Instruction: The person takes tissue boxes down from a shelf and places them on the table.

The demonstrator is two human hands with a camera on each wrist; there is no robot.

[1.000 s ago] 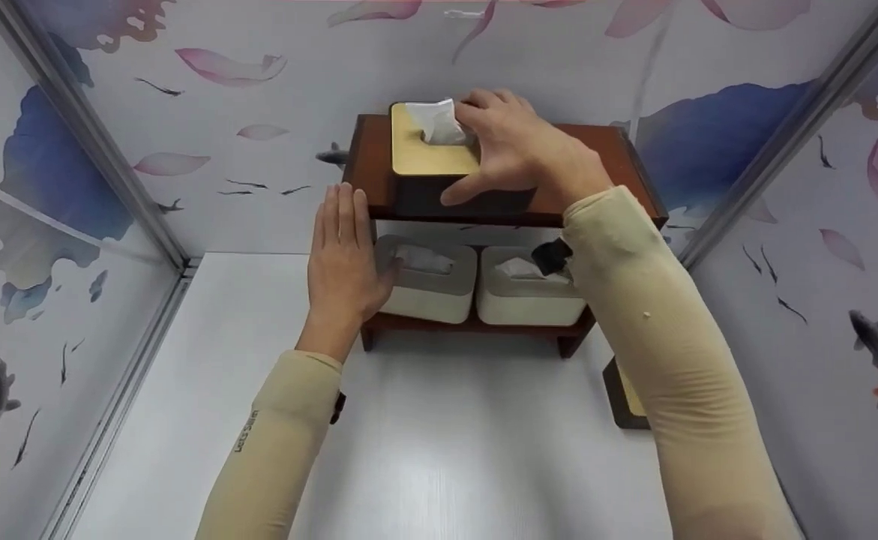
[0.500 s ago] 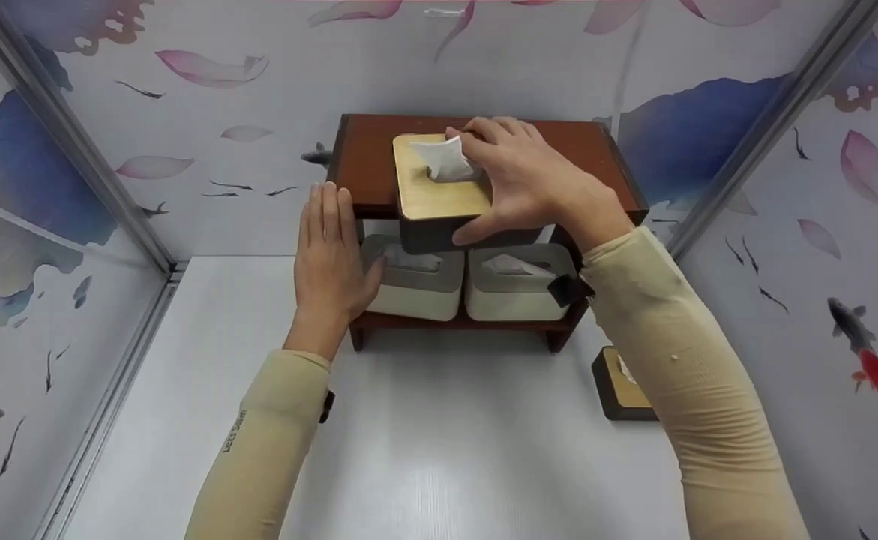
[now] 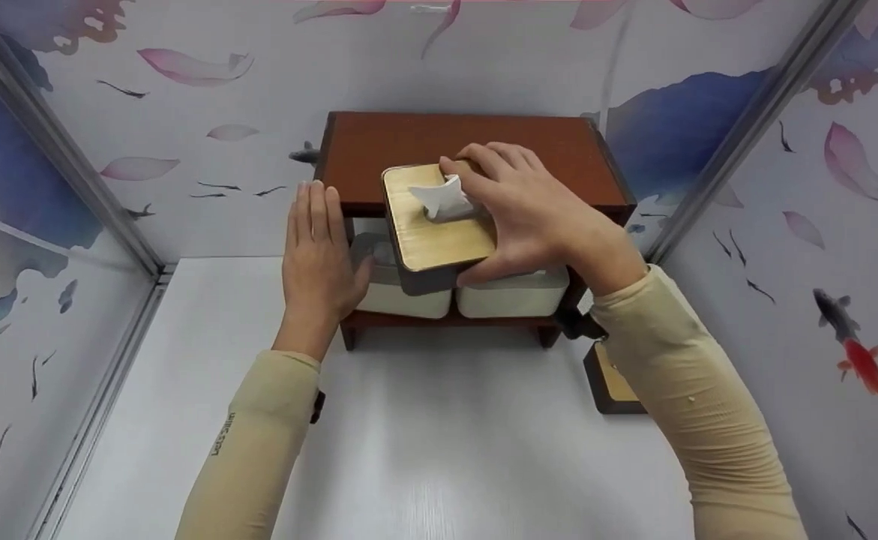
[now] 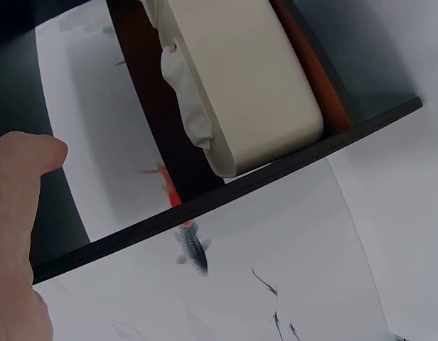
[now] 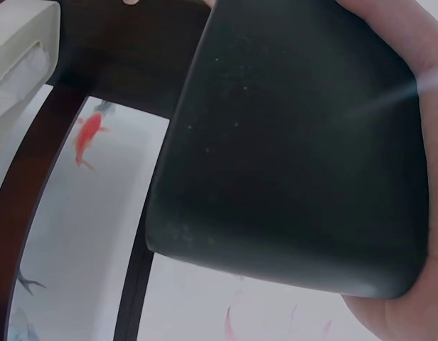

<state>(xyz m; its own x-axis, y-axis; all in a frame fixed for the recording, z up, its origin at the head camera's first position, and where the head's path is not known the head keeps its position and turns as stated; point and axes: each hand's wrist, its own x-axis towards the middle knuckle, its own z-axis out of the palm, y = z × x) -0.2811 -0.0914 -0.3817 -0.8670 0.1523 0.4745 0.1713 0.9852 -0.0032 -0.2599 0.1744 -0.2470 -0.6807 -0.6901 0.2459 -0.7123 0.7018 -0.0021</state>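
My right hand (image 3: 532, 214) grips a tissue box (image 3: 439, 244) with a pale wooden lid and dark sides, thumb in front and fingers behind. A white tissue sticks up from its slot. The box is held tilted off the front edge of a reddish-brown two-tier shelf (image 3: 401, 139); its dark underside fills much of the right wrist view. My left hand (image 3: 317, 259) lies with straight fingers along the shelf's left side; in the left wrist view only its thumb side (image 4: 20, 213) shows.
On the lower tier sit two grey-and-white tissue boxes, a left one (image 3: 405, 301) and a right one (image 3: 513, 298), partly hidden by the held box. Another wood-topped tissue box (image 3: 612, 386) stands on the white table (image 3: 424, 435), partly behind my right forearm. Printed wall panels (image 3: 206, 161) enclose the table.
My right hand has brought the wood-topped tissue box off the shelf top, forward and downward in view, and it has tilted. The left hand stays at the shelf's left side. The view has shifted slightly.
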